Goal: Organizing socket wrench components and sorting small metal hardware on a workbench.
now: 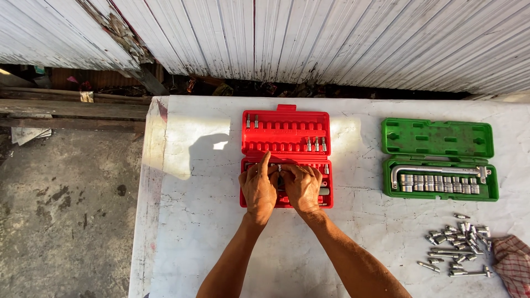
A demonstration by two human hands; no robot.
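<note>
- Head view, looking straight down on a white counter (pixel 210 243) pushed up against a white corrugated wall (pixel 331 38).
- Red plastic case (pixel 286 128) lying open in the middle of the counter, lid half flipped back toward the wall, tray half nearer the body.
- Lid half mostly empty slots, just a few small silver bits (pixel 316 144) standing at its lower right and two more at the upper left corner.
- Left hand (pixel 258 190) and right hand (pixel 301 189) both down on the tray half, side by side and touching at the fingertips.
- Fingers of both hands curled together over something small and dark in the tray; can't tell whether actually pinching it or only pressing on it.
- Left index finger sticking out straight toward the hinge.
- Green plastic case (pixel 439 138) well off to the right, also open, same flip-lid shape, lid empty.
- Green tray holding an L-shaped silver handle (pixel 436 171) above a neat row of silver sockets (pixel 439 184).
- Loose pile of silver bits and sockets (pixel 458 245) scattered on the counter below the green case.
- Red checked rag (pixel 512 262) right beside that pile, at the frame edge.
- Bare concrete floor (pixel 66 209) to the left of the counter, some wooden planks (pixel 72 107) up by the wall.
</note>
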